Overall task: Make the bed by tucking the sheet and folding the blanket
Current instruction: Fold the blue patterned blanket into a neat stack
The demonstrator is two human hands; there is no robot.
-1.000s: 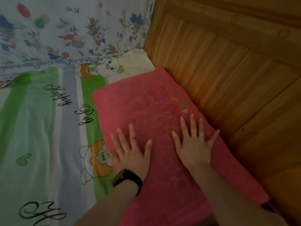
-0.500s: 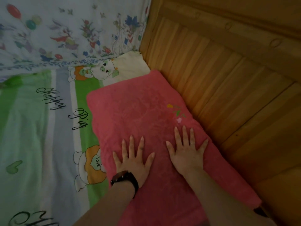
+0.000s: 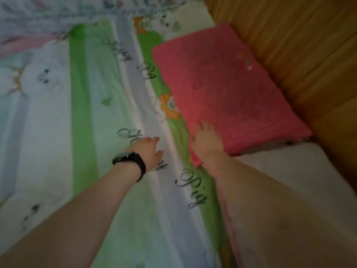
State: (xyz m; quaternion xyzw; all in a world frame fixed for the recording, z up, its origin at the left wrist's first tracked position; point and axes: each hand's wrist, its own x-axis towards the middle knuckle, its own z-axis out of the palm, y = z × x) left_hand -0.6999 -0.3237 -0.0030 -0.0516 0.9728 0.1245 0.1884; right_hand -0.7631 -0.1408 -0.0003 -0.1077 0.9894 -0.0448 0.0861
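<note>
Left hand (image 3: 148, 152): fingers loosely spread, holding nothing, on or just over the sheet (image 3: 87, 132) left of the pink pillow (image 3: 222, 84). Right hand (image 3: 204, 139) lies flat on the pillow's near-left corner; no grip visible, but it's blurry. The pillow's far side sits against the wooden bed frame (image 3: 299, 55). Looks like the sheet-smoothing step. Next: sweep wrinkles away from the pillow, then tuck the edge.

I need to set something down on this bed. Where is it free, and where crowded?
Widest free: the striped sheet left of the left hand, below the floral fabric. Smaller: the white strip between pink pillow, wooden board and right forearm. Crowded: the pillow's near corner, under the right hand.
</note>
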